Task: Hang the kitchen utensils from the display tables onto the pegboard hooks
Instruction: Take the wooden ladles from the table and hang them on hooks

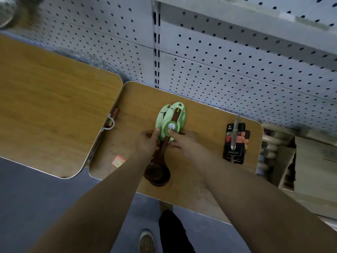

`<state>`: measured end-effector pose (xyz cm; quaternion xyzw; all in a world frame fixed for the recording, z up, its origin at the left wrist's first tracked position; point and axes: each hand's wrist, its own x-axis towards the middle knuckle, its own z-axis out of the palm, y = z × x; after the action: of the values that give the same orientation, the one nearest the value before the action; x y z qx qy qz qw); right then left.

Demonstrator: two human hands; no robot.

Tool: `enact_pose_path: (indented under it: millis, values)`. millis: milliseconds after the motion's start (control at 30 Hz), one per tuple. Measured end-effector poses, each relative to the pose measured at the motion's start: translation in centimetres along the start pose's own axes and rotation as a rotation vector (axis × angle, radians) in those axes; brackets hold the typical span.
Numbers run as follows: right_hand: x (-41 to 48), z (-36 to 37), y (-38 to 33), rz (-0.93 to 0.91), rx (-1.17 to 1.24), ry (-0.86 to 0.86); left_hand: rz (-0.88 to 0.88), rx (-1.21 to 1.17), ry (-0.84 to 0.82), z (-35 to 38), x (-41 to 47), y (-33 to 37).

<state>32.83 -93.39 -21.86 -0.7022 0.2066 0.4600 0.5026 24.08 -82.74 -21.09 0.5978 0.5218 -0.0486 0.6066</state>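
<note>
Dark wooden ladles [158,172] with green oval backing cards [176,114] lie stacked on the right wooden table [200,125]. My left hand [146,141] grips the left edge of the cards and the handles. My right hand [182,140] holds the right edge, thumb on the round green label. A knife on a black card [235,143] lies to the right on the same table. The white pegboard [237,66] rises behind the tables; I see no hooks on it here.
A second wooden table [45,110] stands at the left, separated by a narrow gap with a white latch [109,123]. A small red sticker [118,160] lies near the table's front. Cardboard boxes [310,167] stand at the far right. Grey floor and my shoe [146,241] are below.
</note>
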Motion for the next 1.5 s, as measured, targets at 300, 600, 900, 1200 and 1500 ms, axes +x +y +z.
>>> enact_pose_path:
  millis: [300, 600, 900, 1200, 1500]
  values:
    - [-1.0, -0.9, 3.2, -0.044, 0.034, -0.071, -0.012, -0.063, -0.05, -0.2, -0.5, -1.1]
    - [-6.1, -1.6, 7.0, -0.086, 0.185, -0.132, -0.046, -0.207, -0.11, -1.7, -5.8, -3.0]
    - [-18.6, -5.3, 8.5, -0.289, 0.29, -0.057, 0.051, -0.344, -0.159, -4.8, -18.0, -2.8]
    - [-33.3, -13.9, 10.4, -0.583, 0.37, 0.145, 0.298, -0.252, -0.274, -3.3, -32.6, -0.6]
    - [-43.6, -24.6, 10.6, -0.768, 0.458, 0.263, 0.488, -0.24, -0.374, 2.5, -44.0, 3.0]
